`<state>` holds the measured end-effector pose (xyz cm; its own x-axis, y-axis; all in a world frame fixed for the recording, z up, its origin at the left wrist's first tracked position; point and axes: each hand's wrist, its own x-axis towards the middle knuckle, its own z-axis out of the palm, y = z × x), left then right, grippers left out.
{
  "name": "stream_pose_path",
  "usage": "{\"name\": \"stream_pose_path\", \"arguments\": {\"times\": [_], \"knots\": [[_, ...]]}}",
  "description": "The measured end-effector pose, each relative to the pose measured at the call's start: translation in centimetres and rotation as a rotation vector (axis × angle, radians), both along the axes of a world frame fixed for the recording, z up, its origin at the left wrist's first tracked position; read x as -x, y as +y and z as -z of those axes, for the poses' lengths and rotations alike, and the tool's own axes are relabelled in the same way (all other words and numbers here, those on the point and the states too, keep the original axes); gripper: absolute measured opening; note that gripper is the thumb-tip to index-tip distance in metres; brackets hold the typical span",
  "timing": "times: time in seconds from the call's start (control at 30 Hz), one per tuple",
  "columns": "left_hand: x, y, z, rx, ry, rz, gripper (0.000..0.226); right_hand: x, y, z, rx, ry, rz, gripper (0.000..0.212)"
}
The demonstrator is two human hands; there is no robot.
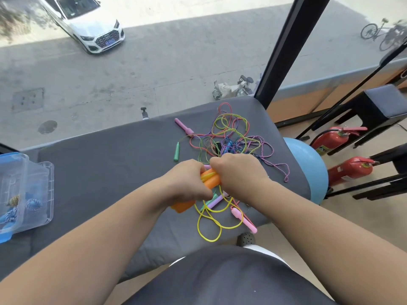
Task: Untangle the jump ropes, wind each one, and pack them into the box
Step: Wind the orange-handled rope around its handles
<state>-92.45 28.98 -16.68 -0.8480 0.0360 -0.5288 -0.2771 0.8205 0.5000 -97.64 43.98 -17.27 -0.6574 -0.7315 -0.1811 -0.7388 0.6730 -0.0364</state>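
Our left hand [187, 181] and right hand [237, 172] both curl round the orange handles [212, 181], held together over the grey mat [110, 172]. Yellow cord [209, 219] loops down near us. We see the tangled ropes [229, 139] just beyond the hands, and the clear box [37, 190] well apart at the left.
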Motion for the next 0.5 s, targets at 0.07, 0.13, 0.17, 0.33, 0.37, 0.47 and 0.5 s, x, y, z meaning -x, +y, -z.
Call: {"name": "stream_pose_path", "arguments": {"times": [0.07, 0.13, 0.17, 0.33, 0.37, 0.47, 0.5], "knots": [[-0.1, 0.2, -0.1, -0.009, -0.017, 0.010, 0.026, -0.1, 0.0, 0.1, 0.017, 0.009, -0.011, 0.015], [-0.1, 0.5, -0.4, 0.012, -0.008, 0.033, 0.028, 0.1, 0.1, 0.3, 0.024, 0.015, -0.010, 0.014], [0.0, 0.6, -0.5, 0.027, -0.001, 0.048, 0.029, 0.1, 0.2, 0.3, 0.023, 0.014, -0.003, 0.014], [0.1, 0.6, -0.4, 0.139, 0.019, 0.130, 0.036, -0.1, 0.3, 1.2, 0.010, -0.038, 0.050, 0.017], [0.0, 0.5, -0.3, 0.159, 0.019, 0.134, 0.035, -0.1, 0.5, 1.4, 0.004, -0.027, 0.077, 0.022], [0.0, 0.0, -0.3, 0.174, 0.000, 0.128, 0.026, -0.2, 1.1, 1.7, -0.082, -0.004, 0.104, 0.013], [0.1, -0.2, -0.4, 0.163, -0.003, 0.127, 0.021, -0.3, 1.3, 1.6, -0.056, -0.020, 0.090, 0.010]]}}
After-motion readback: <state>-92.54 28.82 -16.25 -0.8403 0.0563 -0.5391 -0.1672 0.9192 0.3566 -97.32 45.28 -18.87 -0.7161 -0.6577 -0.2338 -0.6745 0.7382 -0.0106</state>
